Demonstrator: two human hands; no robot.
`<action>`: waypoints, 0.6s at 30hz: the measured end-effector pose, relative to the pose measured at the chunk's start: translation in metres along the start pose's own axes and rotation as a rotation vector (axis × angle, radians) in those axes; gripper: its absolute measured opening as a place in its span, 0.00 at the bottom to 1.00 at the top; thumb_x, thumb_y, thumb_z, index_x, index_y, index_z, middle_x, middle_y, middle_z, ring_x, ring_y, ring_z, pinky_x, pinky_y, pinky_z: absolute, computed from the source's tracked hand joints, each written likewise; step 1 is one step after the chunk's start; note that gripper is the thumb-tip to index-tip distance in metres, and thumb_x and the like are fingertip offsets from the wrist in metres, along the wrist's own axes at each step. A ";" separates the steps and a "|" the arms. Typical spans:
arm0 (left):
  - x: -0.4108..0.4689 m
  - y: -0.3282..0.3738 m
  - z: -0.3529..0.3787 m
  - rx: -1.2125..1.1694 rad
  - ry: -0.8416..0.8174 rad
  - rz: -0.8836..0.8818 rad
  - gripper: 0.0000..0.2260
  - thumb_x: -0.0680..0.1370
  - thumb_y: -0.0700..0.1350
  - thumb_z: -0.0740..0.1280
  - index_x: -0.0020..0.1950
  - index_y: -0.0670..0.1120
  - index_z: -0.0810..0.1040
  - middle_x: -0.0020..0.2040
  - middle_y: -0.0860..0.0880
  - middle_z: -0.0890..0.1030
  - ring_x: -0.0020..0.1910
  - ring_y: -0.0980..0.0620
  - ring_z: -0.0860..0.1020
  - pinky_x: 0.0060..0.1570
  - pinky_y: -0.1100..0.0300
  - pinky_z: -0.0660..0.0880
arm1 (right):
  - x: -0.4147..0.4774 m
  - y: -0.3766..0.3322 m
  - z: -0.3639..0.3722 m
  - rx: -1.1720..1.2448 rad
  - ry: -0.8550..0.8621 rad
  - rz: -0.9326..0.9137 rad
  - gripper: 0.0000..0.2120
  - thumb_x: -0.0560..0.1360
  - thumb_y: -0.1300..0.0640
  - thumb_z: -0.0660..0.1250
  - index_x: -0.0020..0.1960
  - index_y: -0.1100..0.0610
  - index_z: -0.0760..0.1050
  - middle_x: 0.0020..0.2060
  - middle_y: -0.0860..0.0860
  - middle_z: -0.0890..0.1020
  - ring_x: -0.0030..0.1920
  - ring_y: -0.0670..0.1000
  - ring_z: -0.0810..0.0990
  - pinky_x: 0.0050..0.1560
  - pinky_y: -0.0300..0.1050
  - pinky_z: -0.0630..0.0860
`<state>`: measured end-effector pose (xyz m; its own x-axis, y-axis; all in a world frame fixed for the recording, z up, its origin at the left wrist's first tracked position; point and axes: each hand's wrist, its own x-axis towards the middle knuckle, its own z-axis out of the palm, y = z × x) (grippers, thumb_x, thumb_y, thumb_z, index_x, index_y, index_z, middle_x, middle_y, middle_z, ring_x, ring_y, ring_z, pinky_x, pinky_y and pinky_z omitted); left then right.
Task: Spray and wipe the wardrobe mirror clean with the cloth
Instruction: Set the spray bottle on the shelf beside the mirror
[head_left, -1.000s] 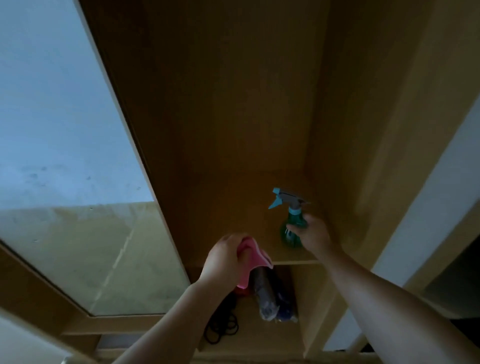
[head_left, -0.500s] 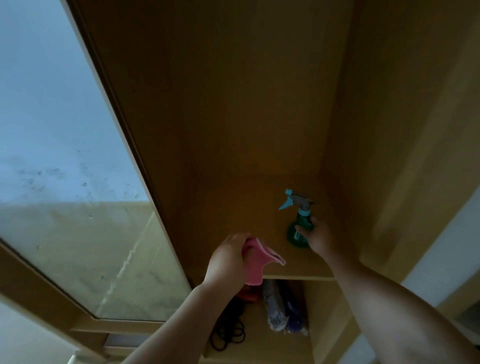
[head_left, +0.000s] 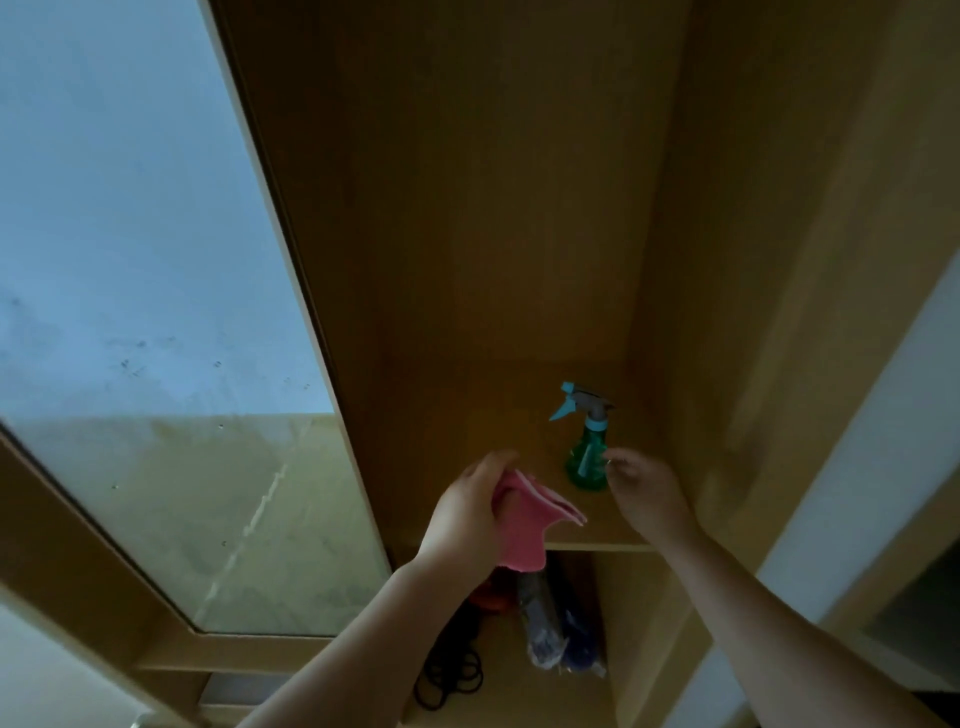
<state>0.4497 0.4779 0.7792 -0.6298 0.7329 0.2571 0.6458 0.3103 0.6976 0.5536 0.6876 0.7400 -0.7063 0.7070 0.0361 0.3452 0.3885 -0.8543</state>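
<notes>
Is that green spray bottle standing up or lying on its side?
Upright. The spray bottle stands on its base on the wardrobe shelf, trigger head on top.

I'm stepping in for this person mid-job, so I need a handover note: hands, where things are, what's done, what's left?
Left hand: grips the bunched pink cloth in front of the shelf edge.
Right hand: holds nothing; its loosely curled fingers are beside the spray bottle, not round it.
Bottle: upright on the wardrobe shelf, towards its right side.
Mirror: on the left, showing dark specks and streaks.
Done: cloth in hand. Whether the mirror has been sprayed I cannot tell.
Left: wipe the mirror clean, spraying first if needed.
</notes>
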 end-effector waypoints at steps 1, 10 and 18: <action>-0.003 0.003 -0.004 -0.015 0.004 0.018 0.17 0.78 0.46 0.65 0.64 0.60 0.68 0.56 0.57 0.74 0.52 0.59 0.75 0.43 0.65 0.78 | -0.012 -0.009 -0.006 0.061 -0.066 -0.058 0.10 0.81 0.54 0.61 0.60 0.46 0.76 0.57 0.46 0.81 0.59 0.46 0.79 0.50 0.37 0.74; -0.027 0.029 -0.055 -0.082 0.169 0.128 0.11 0.77 0.43 0.65 0.57 0.56 0.75 0.51 0.60 0.75 0.52 0.68 0.73 0.44 0.76 0.70 | -0.064 -0.094 -0.006 0.057 -0.307 -0.422 0.06 0.77 0.58 0.67 0.52 0.54 0.82 0.43 0.51 0.84 0.45 0.51 0.82 0.50 0.58 0.78; -0.068 0.030 -0.139 0.049 0.263 0.184 0.07 0.75 0.48 0.67 0.47 0.58 0.71 0.47 0.60 0.73 0.41 0.64 0.74 0.36 0.74 0.69 | -0.093 -0.186 0.010 0.067 -0.070 -0.652 0.09 0.75 0.55 0.69 0.46 0.41 0.83 0.38 0.45 0.79 0.40 0.44 0.78 0.39 0.37 0.75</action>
<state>0.4517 0.3536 0.8757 -0.5861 0.5996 0.5449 0.7755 0.2205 0.5916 0.5493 0.5436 0.8908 -0.7972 0.2983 0.5249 -0.2046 0.6845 -0.6997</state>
